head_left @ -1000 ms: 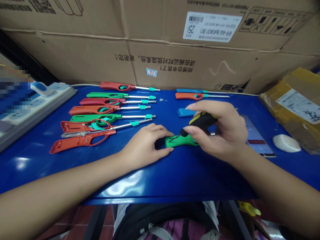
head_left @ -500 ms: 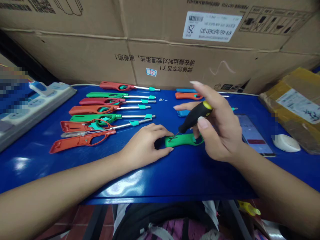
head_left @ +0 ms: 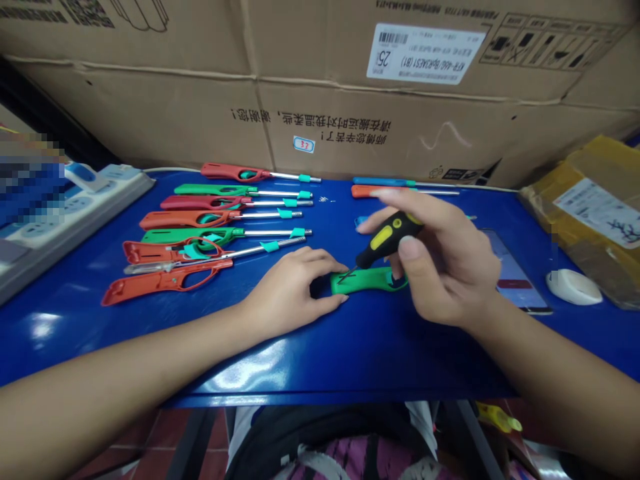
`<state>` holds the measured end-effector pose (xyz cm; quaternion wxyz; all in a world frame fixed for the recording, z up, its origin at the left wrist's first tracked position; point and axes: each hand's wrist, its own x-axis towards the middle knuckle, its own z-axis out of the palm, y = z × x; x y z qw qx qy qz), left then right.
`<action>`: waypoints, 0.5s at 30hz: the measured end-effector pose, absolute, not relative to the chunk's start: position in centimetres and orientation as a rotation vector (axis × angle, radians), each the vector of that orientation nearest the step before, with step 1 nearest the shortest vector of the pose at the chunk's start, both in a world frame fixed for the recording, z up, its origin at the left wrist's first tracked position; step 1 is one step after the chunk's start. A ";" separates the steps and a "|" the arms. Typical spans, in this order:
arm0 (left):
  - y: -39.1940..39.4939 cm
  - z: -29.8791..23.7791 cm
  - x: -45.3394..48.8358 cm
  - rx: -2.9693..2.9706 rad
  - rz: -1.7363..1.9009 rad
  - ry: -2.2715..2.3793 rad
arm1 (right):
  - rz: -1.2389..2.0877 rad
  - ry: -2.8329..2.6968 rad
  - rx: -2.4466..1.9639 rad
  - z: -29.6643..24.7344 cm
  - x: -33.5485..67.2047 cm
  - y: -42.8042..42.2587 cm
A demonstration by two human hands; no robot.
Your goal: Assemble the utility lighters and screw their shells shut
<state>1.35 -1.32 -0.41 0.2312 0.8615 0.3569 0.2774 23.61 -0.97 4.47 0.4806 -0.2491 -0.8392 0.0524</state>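
- Green plastic lighter handle [head_left: 367, 280] with a loop at its right end lies around midway between the front and back edges of the glossy blue desk [head_left: 320, 367].
- The left hand [head_left: 285, 290] has thumb and forefinger closed about the handle's left end, steadying it.
- The right hand [head_left: 447, 270] pinches a stubby black-and-yellow screwdriver [head_left: 387, 240], thumb against fingers; its slanted tip meets the handle near the left end. Any screw there is too small to make out.
- To turn well, I would stand the shaft more upright, press straight down, and keep the left fingertips clear of a slip.
- Tiny pale pieces [head_left: 324, 199] lie near the desk's back edge; best not jolt them.
- Behind that edge, a brown cardboard box [head_left: 175, 113] carries upside-down Chinese print, including 谢谢您!
- Its white paper label [head_left: 427, 55], also inverted, appears to read KFR-46G/BpR3AES1(B1), with a large 25.
- A small blue-bordered sticker [head_left: 304, 145] reads 33 in red, apparently upright.
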 end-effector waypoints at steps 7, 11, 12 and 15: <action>-1.3 -0.5 1.4 2.365 0.753 0.990 | -0.032 -2.051 -0.562 4.6 23.8 -0.7; -1.3 -0.6 1.3 2.368 0.758 0.986 | 0.146 -2.086 -0.635 4.8 23.8 -1.0; -1.3 -0.6 1.3 2.373 0.762 0.986 | 0.105 -2.082 -0.632 4.9 23.7 -1.0; -1.2 -0.7 1.3 2.380 0.774 0.982 | -0.064 -2.034 -0.641 5.1 23.6 -0.9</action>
